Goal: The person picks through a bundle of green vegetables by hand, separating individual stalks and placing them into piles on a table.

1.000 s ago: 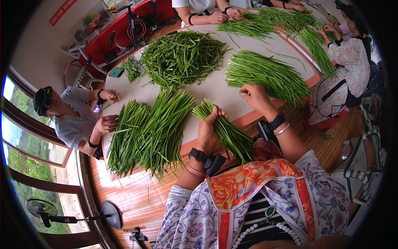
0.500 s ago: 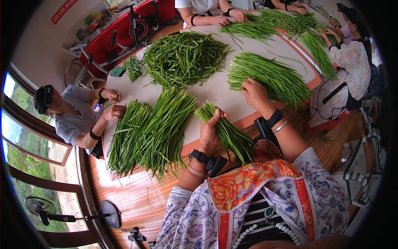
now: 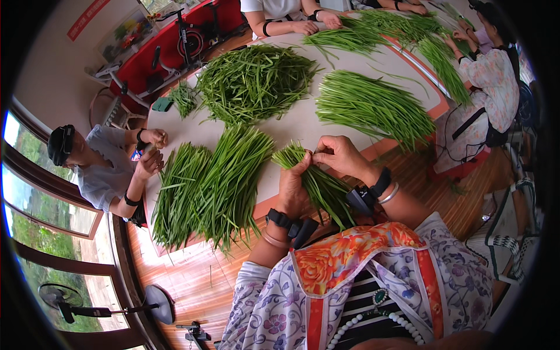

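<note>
A bundle of green garlic chives (image 3: 328, 195) is wrapped in my left hand (image 3: 293, 186), its cut ends pointing up and away, its leaf tips hanging toward my lap. My right hand (image 3: 344, 156) pinches with thumb and forefinger at the bundle's right side, close to the left thumb. Whatever sits between those fingertips is too small to make out. Beyond it on the table lies a neat pile of chives (image 3: 373, 108). To the left of my left hand are two more laid-out piles, a nearer one (image 3: 233, 181) and a farther-left one (image 3: 182, 192).
A large loose heap of chives (image 3: 254, 81) covers the table's far middle, beside a small clump (image 3: 184, 99) and a dark green object (image 3: 162, 104). A co-worker (image 3: 102, 163) sits at the left; others work along the far side. A fan (image 3: 157, 303) stands lower left.
My right hand has come away from the right-hand pile, moving left and nearer to the bundle in my left hand. The co-worker at left has raised their hands off the chives.
</note>
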Action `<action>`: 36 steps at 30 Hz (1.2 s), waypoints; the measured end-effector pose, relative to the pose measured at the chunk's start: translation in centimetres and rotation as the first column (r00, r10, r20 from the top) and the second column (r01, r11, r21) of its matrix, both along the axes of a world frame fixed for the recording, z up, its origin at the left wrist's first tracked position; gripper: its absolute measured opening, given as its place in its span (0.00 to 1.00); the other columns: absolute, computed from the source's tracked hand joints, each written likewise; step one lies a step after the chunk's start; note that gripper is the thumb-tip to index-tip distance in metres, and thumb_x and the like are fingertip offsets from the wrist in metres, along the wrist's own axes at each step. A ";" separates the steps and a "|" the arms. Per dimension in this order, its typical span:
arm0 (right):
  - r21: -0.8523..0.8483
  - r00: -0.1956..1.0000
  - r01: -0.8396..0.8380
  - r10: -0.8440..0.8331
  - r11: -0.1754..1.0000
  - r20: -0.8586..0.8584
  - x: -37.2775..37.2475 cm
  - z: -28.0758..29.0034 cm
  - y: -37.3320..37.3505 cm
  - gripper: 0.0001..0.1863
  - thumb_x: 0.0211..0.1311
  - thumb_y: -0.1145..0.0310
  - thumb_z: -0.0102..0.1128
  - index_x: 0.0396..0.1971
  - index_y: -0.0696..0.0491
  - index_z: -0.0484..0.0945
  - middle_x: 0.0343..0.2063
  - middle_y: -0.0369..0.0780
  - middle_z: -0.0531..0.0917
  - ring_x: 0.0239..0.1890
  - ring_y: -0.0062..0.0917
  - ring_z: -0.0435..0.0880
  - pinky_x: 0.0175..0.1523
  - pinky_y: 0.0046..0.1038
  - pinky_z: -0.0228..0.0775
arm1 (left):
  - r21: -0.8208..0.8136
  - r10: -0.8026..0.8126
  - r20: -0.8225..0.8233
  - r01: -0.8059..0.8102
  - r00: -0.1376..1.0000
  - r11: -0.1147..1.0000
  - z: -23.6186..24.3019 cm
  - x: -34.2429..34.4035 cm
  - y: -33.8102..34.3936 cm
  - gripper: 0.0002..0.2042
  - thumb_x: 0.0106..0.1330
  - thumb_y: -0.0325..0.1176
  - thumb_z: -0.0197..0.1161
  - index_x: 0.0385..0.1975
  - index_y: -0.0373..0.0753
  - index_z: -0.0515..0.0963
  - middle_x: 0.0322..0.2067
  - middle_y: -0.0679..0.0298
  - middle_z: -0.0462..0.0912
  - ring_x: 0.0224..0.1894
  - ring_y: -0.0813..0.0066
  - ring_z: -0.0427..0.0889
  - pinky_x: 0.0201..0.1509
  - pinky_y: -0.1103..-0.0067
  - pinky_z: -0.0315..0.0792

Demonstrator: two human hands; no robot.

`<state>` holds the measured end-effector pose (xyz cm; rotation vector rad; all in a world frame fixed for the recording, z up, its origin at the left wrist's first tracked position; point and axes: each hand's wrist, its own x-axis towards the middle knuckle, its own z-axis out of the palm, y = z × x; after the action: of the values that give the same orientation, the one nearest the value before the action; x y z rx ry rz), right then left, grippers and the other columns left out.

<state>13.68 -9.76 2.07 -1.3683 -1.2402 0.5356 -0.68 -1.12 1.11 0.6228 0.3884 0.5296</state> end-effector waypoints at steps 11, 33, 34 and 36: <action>-0.048 0.796 0.389 -0.309 0.920 0.520 8.6 -0.5 -2.9 0.06 0.57 0.69 0.64 0.28 0.57 0.80 0.24 0.44 0.82 0.26 0.41 0.80 0.32 0.37 0.71 | 0.076 -0.118 0.223 0.103 0.968 0.992 -1.3 -0.7 0.9 0.08 0.68 0.34 0.61 0.33 0.38 0.72 0.32 0.64 0.74 0.41 0.67 0.75 0.52 0.69 0.72; 0.145 0.836 0.261 -0.298 0.954 0.460 3.1 1.4 -0.4 0.07 0.57 0.74 0.63 0.35 0.58 0.78 0.29 0.45 0.80 0.29 0.39 0.80 0.34 0.34 0.71 | 0.081 -0.011 0.161 -0.002 0.987 0.997 -1.3 0.2 0.8 0.11 0.69 0.28 0.59 0.47 0.33 0.71 0.28 0.61 0.76 0.33 0.69 0.78 0.40 0.75 0.75; 0.118 0.893 0.228 -0.256 0.967 0.369 2.6 1.3 -0.4 0.06 0.57 0.74 0.63 0.33 0.58 0.78 0.27 0.44 0.80 0.29 0.37 0.80 0.34 0.33 0.71 | 0.094 -0.018 0.123 0.006 0.992 0.996 -0.9 0.2 0.7 0.12 0.68 0.27 0.59 0.48 0.33 0.70 0.28 0.60 0.77 0.33 0.69 0.78 0.39 0.76 0.75; 0.090 0.940 0.197 -0.214 0.976 0.265 1.6 1.1 -0.4 0.05 0.55 0.75 0.64 0.30 0.60 0.78 0.25 0.43 0.80 0.27 0.34 0.80 0.32 0.31 0.69 | 0.107 -0.007 0.056 0.001 0.998 0.994 -0.3 0.4 0.3 0.12 0.66 0.25 0.61 0.47 0.33 0.72 0.28 0.61 0.78 0.31 0.71 0.78 0.37 0.78 0.75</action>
<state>15.32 -10.20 3.13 -1.5341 -1.3015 0.1627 -0.27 -0.81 0.82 0.7098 0.3074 0.5658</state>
